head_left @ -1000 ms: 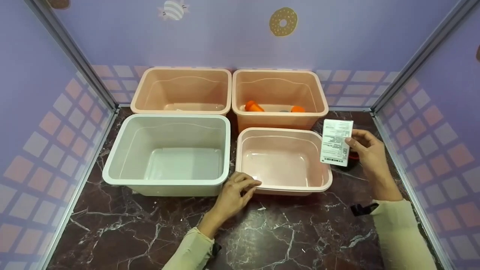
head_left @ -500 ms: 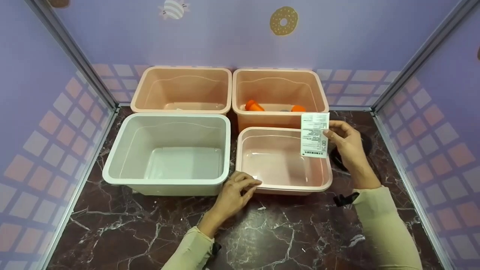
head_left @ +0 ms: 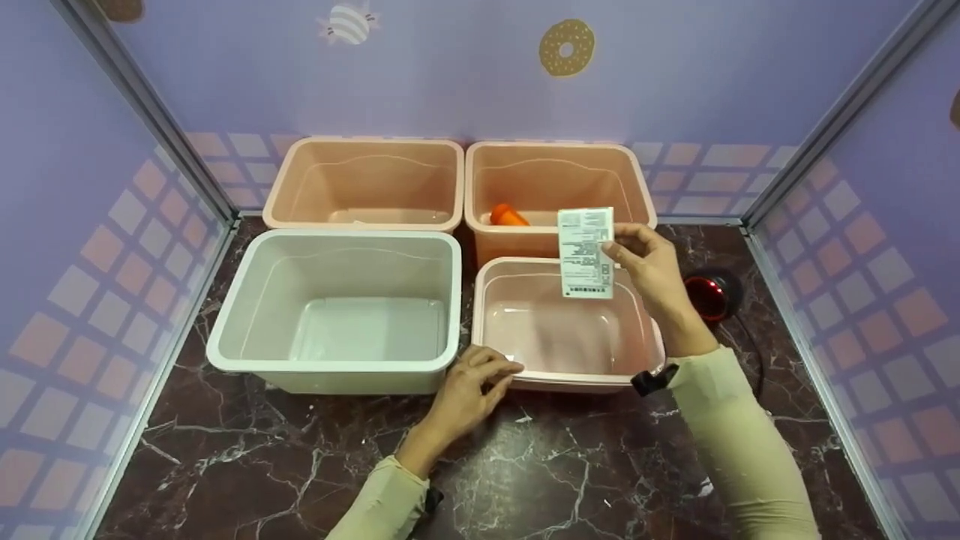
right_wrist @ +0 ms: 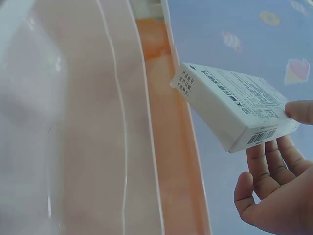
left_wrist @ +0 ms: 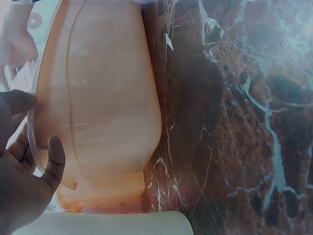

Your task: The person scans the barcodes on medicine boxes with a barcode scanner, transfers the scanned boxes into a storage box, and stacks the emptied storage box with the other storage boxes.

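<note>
My right hand (head_left: 649, 262) pinches a small white printed cardboard box (head_left: 586, 253) by its right edge. The box hangs in the air above the far rim of the front pink bin (head_left: 570, 379). Up close in the right wrist view, the carton (right_wrist: 234, 100) shows a barcode on one end, thumb on top and fingers beneath. At the bin's near left corner, my left hand (head_left: 469, 386) rests with loosely bent fingers on the rim. The left wrist view has its thumb (left_wrist: 55, 156) outside the bin wall, with a finger lying over the edge.
A pale green bin (head_left: 337, 365) stands at front left. Behind are two peach bins, the left one (head_left: 375, 223) and the right one (head_left: 551, 241), which holds an orange cylindrical thing (head_left: 508, 215). A black device with a red-lit ring (head_left: 706, 297) and a cable sits right.
My right hand has carried the box leftward and slightly up, from beside the front pink bin to over its far rim. The red-lit device is now uncovered. My left hand has stayed put.
</note>
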Demonstrator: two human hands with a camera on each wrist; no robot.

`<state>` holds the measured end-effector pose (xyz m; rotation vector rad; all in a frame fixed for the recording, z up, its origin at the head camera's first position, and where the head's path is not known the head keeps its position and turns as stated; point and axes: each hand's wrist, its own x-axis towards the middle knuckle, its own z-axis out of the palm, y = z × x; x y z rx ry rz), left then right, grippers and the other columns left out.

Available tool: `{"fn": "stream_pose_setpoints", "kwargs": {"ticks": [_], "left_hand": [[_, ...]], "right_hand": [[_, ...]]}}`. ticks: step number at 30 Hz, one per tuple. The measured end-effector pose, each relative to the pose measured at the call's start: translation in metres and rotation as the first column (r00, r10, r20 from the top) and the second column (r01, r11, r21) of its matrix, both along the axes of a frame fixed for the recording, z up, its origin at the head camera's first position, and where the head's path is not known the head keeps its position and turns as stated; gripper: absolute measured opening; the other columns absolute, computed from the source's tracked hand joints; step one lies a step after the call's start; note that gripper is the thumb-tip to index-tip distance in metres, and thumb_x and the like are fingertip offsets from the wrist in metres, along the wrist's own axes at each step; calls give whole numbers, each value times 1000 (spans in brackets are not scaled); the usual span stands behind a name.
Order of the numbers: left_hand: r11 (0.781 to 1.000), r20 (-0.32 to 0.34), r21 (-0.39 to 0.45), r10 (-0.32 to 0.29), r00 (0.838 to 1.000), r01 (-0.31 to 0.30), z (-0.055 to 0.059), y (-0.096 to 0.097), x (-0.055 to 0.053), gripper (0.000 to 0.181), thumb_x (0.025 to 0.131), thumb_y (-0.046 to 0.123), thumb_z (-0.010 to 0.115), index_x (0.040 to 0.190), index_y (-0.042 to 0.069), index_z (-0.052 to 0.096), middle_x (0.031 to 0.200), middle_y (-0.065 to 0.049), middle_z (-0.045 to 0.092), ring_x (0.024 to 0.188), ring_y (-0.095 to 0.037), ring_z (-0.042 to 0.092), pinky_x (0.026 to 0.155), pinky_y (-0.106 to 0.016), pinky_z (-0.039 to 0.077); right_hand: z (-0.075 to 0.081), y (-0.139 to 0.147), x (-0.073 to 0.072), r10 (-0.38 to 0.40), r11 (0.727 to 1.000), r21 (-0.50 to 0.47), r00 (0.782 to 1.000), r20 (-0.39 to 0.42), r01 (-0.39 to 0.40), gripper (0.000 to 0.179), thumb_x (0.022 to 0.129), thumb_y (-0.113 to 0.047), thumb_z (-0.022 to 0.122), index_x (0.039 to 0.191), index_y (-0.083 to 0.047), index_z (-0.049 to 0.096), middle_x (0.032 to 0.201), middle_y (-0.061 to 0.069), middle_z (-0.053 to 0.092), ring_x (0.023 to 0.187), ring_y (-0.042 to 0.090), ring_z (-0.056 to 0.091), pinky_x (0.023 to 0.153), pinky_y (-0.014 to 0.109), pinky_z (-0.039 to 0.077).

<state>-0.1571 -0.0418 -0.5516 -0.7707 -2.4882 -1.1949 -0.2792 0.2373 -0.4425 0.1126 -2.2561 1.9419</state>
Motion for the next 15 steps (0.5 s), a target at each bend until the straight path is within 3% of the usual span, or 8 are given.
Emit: {"fn": "stream_pose_setpoints", "kwargs": {"ticks": [8, 15], "left_hand": [[1000, 8, 4, -3, 1000, 3, 0, 0, 1, 19, 90, 12, 72, 108, 19, 76, 99, 4, 68, 99, -14, 58, 88, -28, 51], [1000, -20, 23, -13, 1000, 14, -1, 0, 0, 19, 89, 11, 73, 107, 17, 76, 99, 3, 69, 98, -15, 59, 87, -28, 51]], "right_hand": [[10, -29, -13, 45, 999, -17, 999, 1, -45, 30, 90, -2, 67, 119, 6, 62, 96, 2, 69, 88, 12, 67, 74, 25, 61], [18, -51, -24, 59, 998, 6, 997, -43, -59, 32, 89, -5, 71, 118, 5, 63, 101, 7, 67, 93, 14, 65, 78, 22, 58]]}}
